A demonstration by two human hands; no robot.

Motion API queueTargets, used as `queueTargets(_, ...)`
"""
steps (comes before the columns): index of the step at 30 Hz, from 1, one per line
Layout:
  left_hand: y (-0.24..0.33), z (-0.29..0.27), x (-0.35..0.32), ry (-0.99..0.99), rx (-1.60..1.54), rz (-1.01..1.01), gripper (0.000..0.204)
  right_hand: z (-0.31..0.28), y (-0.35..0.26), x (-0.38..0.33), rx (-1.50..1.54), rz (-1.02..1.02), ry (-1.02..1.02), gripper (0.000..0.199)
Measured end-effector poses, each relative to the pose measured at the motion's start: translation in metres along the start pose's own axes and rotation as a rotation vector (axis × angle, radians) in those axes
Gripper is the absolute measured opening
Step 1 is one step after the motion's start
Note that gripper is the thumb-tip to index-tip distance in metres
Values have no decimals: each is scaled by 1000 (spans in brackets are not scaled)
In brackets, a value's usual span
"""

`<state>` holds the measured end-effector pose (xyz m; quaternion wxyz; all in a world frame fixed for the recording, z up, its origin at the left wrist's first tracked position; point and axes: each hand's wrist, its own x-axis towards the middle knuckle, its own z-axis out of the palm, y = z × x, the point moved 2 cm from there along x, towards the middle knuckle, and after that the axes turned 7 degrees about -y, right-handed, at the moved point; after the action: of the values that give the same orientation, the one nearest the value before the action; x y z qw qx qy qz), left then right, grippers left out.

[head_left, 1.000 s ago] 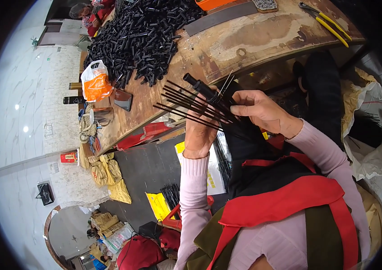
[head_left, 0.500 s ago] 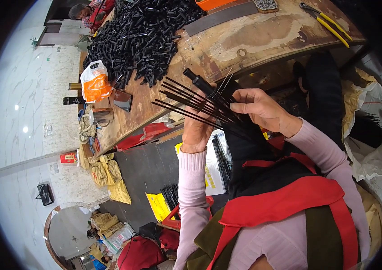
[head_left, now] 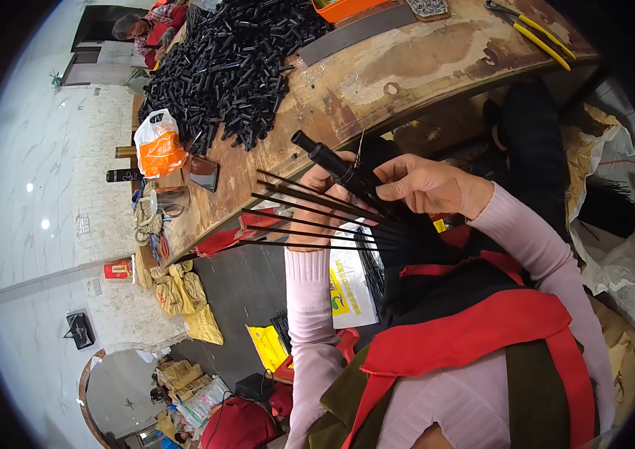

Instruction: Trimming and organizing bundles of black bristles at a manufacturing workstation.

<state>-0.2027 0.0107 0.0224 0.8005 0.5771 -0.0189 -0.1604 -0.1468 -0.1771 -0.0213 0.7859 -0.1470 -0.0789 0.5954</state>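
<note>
My left hand [head_left: 316,196] is closed round a short black plastic tube [head_left: 326,160], partly hidden behind the thin dark rods. The tube has a narrower stepped end and tilts toward the upper left. Several dark rods [head_left: 310,215] spread leftward from below it, like the ribs on an umbrella runner. At the tube's lower end, the bent fingers of my right hand [head_left: 426,185] pinch together; what lies between their tips is too small to make out. A fine wire [head_left: 360,146] sticks up beside the tube. Dark cloth lies beneath both hands.
A heap of black tubes [head_left: 220,71] covers the wooden table's [head_left: 377,82] far left. Yellow-handled pliers [head_left: 542,43], a grey strip [head_left: 359,34], an orange bin and a plastic bag [head_left: 159,146] lie there too. An open sack [head_left: 609,209] of dark rods stands right. Someone sits far left.
The rods have swung lower and fan out wider to the left. Both hands have shifted slightly left with the tube. Where crossed wires showed, a single upright one now stands.
</note>
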Motion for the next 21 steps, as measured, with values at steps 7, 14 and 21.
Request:
queueTargets(7,-28,34,24,133,-443,203,36,19,6,-13,-163,-532,177,16)
queueTargets(14,14,88,-3,601,314,281,28,37,37,-11,-325,-722,315,14)
queueTargets(21,18,90,-4,535,266,386,20,35,23,-11,-199,-642,185,21)
